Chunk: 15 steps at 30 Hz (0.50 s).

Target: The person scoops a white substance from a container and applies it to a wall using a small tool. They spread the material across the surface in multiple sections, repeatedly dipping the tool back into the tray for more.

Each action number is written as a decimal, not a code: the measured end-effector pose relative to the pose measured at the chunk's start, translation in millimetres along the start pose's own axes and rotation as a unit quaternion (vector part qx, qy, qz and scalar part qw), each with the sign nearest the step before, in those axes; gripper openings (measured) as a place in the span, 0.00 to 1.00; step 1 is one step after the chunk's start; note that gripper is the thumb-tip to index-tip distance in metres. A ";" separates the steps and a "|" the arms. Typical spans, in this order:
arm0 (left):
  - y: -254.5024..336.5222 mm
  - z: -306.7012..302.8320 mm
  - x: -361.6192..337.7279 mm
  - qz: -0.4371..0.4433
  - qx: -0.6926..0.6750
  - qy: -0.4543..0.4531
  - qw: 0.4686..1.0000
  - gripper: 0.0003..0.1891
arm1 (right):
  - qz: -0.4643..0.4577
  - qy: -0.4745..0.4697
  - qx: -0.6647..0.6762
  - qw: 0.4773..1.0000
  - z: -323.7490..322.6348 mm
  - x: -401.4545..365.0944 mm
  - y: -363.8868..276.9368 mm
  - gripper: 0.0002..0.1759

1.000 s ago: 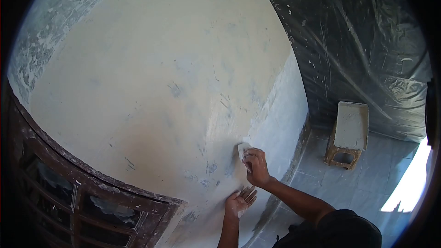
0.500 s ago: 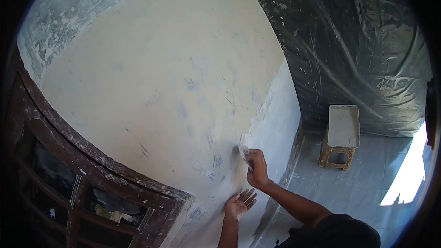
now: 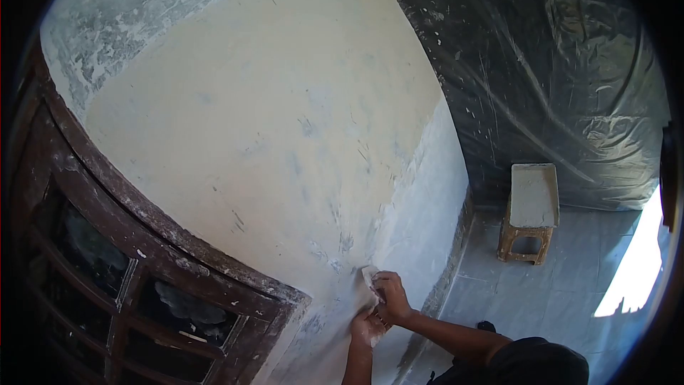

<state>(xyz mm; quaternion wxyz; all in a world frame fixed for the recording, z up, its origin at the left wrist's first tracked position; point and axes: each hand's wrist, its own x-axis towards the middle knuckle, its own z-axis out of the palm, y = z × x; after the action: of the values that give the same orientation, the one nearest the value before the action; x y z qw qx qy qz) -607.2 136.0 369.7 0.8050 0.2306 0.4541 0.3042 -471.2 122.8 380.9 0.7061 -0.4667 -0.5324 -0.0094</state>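
Observation:
My right hand is closed around a thin, pale scraper smeared with whitish paste, its blade close to the wall. Just below, my left hand is turned palm up with whitish smears on it. Its fingers reach out under my right hand and are partly hidden there. Both hands meet low in front of the wall, which is cream-coloured with grey patches and scratches. A whiter, smoother band of coating runs along its right side.
A dark wooden window frame with glass panes borders the wall at lower left. Black plastic sheeting hangs at right. A tray of pale paste rests on a brown stool on the grey tiled floor.
My right hand has come down with the scraper and now meets my left hand. The left palm, in plain view before, is now partly covered. The view has shifted slightly.

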 end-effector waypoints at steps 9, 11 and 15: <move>-11.0 -14.3 -21.2 -0.042 -0.052 -0.058 0.996 0.26 | -0.059 0.069 -0.097 0.991 -3.5 109.8 64.3 0.28; -10.2 -21.3 -25.4 -0.046 -0.044 -0.040 0.997 0.26 | -0.093 0.040 -0.097 0.990 3.8 84.6 64.4 0.28; -10.4 -32.6 -29.7 -0.038 -0.061 -0.020 0.997 0.26 | -0.082 -0.028 -0.094 0.992 21.6 14.6 51.6 0.21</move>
<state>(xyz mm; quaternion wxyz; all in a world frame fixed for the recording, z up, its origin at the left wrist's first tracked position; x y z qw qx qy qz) -644.7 110.9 364.9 0.8373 0.1702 0.4271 0.2960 -454.6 173.4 358.4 0.6405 -0.4861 -0.5852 -0.1046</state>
